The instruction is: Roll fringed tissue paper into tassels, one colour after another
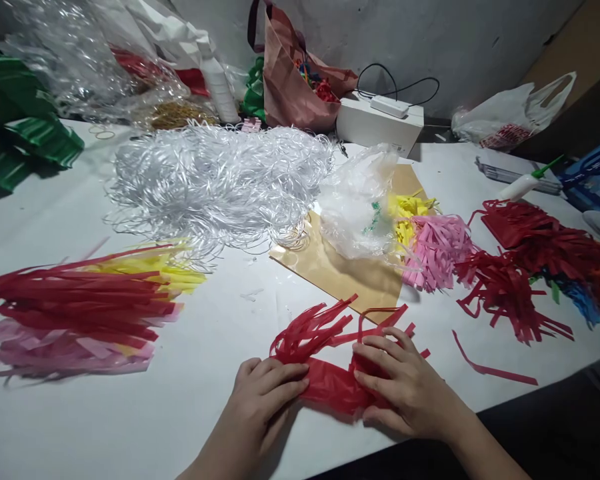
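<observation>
Red fringed tissue paper (330, 373) lying on white table (220, 373); I am pressing left hand (265, 393) and right hand (405, 387) flat on it, fingers open, gripping nothing.

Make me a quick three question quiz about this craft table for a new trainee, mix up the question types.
1. True or false: both hands rest flat on the red fringed paper.
2. Which lies nearest the left hand? A) white box B) stack of red, yellow and pink strips C) glue bottle
3. Fill in: the big tangle behind the brown sheet is made of ____ strands.

Key
1. True: the left hand and right hand press on it, palms down.
2. B, the strip stack.
3. White; the tangle looks like shiny plastic.
</observation>
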The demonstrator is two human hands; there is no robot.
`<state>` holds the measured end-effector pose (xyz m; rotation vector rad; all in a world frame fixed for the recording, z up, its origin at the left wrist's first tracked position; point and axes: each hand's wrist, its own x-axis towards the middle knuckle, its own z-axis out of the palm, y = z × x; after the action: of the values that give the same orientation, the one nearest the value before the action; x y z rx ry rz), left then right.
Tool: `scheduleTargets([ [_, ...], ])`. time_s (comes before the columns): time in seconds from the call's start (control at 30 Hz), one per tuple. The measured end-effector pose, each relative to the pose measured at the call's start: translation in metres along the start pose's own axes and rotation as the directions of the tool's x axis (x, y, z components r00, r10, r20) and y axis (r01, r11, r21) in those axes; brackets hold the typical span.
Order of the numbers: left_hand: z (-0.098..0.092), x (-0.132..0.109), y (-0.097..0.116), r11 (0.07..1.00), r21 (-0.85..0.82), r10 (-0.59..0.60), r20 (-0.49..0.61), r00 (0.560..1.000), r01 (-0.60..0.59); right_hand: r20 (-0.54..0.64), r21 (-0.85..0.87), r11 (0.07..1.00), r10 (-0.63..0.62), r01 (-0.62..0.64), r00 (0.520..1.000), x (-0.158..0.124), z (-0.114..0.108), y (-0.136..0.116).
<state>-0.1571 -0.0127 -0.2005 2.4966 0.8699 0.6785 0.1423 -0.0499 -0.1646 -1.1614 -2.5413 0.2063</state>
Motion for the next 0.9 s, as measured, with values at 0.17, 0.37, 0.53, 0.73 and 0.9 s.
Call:
scheduleTargets([
  [0.17,0.001,0.001,0.004,1.000,0.005,-0.023,-0.026,0.999,0.024,-0.004,0.136,0.989,0.059,-0.058,0.998,0.002,0.001,-0.008],
  [0.37,0.001,0.002,0.007,1.000,0.007,-0.020,-0.077,0.997,0.020,0.039,0.181,0.979,0.088,-0.094,0.995,0.003,0.004,-0.013],
  [0.53,0.000,0.001,0.004,1.000,0.028,-0.001,-0.021,1.000,0.002,-0.122,0.125,0.978,0.182,-0.167,0.976,-0.010,0.011,-0.008],
  [0.73,-0.001,0.000,0.003,0.999,0.042,0.003,-0.014,1.000,-0.002,-0.125,0.126,0.976,0.192,-0.176,0.973,-0.017,0.008,-0.012],
  [0.9,-0.002,-0.001,-0.002,0.996,0.076,0.041,0.016,0.999,-0.043,-0.027,0.066,0.988,0.144,-0.141,0.989,-0.006,0.009,-0.019],
])
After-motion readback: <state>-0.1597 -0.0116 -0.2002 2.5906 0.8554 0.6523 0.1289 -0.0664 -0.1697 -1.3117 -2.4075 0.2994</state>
